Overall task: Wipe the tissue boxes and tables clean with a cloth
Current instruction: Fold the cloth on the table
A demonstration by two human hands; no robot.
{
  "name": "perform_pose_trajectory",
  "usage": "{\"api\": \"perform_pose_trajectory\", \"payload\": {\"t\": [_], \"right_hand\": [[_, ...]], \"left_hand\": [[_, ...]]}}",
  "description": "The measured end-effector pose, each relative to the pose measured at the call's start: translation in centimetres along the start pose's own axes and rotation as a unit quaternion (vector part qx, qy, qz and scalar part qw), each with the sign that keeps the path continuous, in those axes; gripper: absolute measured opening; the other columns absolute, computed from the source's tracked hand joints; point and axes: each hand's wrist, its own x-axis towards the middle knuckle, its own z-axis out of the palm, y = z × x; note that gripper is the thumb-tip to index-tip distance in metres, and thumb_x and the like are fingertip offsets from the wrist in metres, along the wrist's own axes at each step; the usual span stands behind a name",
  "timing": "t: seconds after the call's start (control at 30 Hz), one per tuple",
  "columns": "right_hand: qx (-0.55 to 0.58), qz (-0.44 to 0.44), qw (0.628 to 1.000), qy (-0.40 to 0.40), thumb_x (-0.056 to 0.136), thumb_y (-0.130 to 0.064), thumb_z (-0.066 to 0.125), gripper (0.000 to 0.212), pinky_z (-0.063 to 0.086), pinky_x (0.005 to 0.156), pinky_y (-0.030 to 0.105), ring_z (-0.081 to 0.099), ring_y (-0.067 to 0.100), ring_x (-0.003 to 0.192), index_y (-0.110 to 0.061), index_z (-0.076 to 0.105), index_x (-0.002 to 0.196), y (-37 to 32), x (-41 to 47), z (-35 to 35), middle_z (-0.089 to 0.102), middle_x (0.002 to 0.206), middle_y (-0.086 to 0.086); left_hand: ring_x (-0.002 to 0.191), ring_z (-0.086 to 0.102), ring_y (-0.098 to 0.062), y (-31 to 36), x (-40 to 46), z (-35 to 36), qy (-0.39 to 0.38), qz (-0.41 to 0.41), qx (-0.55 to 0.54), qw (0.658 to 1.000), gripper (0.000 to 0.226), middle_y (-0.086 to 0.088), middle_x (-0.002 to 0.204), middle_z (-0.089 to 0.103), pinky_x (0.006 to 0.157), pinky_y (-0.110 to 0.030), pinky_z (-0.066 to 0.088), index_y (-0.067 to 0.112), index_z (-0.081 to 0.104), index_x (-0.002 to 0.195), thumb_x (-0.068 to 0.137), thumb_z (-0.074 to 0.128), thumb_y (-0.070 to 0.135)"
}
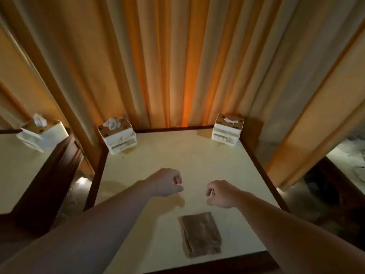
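From my head camera, my left hand (167,182) and right hand (221,194) hang over the table (197,161), fingers loosely curled, holding nothing. The folded brown cloth (200,234) lies flat at 6 o'clock, just below my hands. I think I should pick it up first and keep it folded so it rubs well. One tissue box (118,135) sits at 10 o'clock with a tissue poking out. Another tissue box (227,128) sits at 1 o'clock, its tissue lying low.

Matt brown cloth (200,234); smooth cream table (197,155) top; dark wooden edging
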Motion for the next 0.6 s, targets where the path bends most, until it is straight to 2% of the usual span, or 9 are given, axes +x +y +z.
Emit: {"api": "perform_pose_trajectory", "payload": {"t": [0.07, 0.13, 0.27, 0.37, 0.47, 0.53, 0.6], "right_hand": [[-0.011, -0.011, 1.000, -0.019, 0.086, -0.028, 0.080, 0.013, 0.052, 0.071, 0.026, 0.069, 0.018, 0.090, -0.021, 0.073, 0.093, 0.7, 0.1, 2.7, 0.069, 0.094, -0.006], [-0.014, 0.000, 0.998, -0.064, 0.082, -0.034, 0.084, 0.018, 0.056, 0.073, 0.032, 0.070, 0.019, 0.088, -0.026, 0.069, 0.086, 1.3, -0.5, 6.1, 0.070, 0.095, -0.004], [-0.061, 0.011, 0.992, -0.106, 0.071, -0.056, 0.087, 0.048, 0.051, 0.073, 0.033, 0.064, 0.018, 0.095, -0.026, 0.065, 0.101, 1.6, -1.8, 9.2, 0.063, 0.113, -0.004], [-0.133, -0.030, 0.987, -0.084, 0.074, -0.065, 0.080, 0.059, 0.050, 0.082, 0.034, 0.060, 0.025, 0.110, -0.024, 0.063, 0.114, 1.5, -2.3, 11.9, 0.048, 0.134, 0.001], [-0.167, -0.055, 0.983, -0.058, 0.099, -0.050, 0.060, 0.043, 0.051, 0.097, 0.041, 0.057, 0.031, 0.119, -0.021, 0.062, 0.131, 1.5, -2.6, 13.5, 0.046, 0.140, 0.008], [-0.150, -0.059, 0.985, -0.059, 0.105, -0.040, 0.053, 0.033, 0.048, 0.099, 0.040, 0.056, 0.032, 0.121, -0.019, 0.064, 0.129, 1.5, -2.3, 13.5, 0.049, 0.138, 0.008], [-0.080, -0.046, 0.994, -0.060, 0.104, -0.038, 0.053, 0.026, 0.051, 0.095, 0.038, 0.060, 0.028, 0.115, -0.023, 0.069, 0.118, 1.2, -2.1, 12.8, 0.057, 0.129, 0.005]], "left_hand": [[0.099, 0.060, -0.012, -0.5, -0.3, 2.4, -0.026, -0.008, 0.006, 1.000, 0.025, 0.005, 0.116, 0.060, 0.090, -0.038, 0.053, 0.025, 0.065, 0.114, 0.097, 0.069, 0.043], [0.103, 0.058, -0.014, -1.3, -0.8, 5.8, -0.056, -0.014, 0.018, 0.998, 0.028, 0.003, 0.120, 0.058, 0.092, -0.037, 0.052, 0.024, 0.066, 0.118, 0.097, 0.068, 0.042], [0.106, 0.054, -0.023, -1.9, -0.9, 10.5, -0.074, -0.029, 0.037, 0.996, 0.037, -0.001, 0.121, 0.050, 0.088, -0.037, 0.048, 0.025, 0.063, 0.121, 0.094, 0.067, 0.050], [0.095, 0.057, -0.028, -1.8, -1.4, 13.7, -0.068, -0.036, 0.057, 0.995, 0.027, -0.007, 0.112, 0.052, 0.081, -0.038, 0.050, 0.018, 0.066, 0.107, 0.091, 0.066, 0.040], [0.088, 0.059, -0.029, -1.9, -1.6, 16.0, -0.070, -0.040, 0.077, 0.994, 0.024, -0.011, 0.103, 0.058, 0.075, -0.039, 0.052, 0.011, 0.066, 0.095, 0.088, 0.062, 0.033], [0.089, 0.060, -0.027, -2.2, -1.6, 16.9, -0.068, -0.062, 0.042, 0.995, 0.022, -0.009, 0.103, 0.060, 0.074, -0.037, 0.050, 0.014, 0.063, 0.098, 0.089, 0.063, 0.034], [0.087, 0.061, -0.024, -2.5, -1.5, 17.2, -0.058, -0.085, -0.026, 0.994, 0.026, -0.004, 0.101, 0.063, 0.070, -0.036, 0.049, 0.019, 0.058, 0.106, 0.089, 0.066, 0.037]]}}
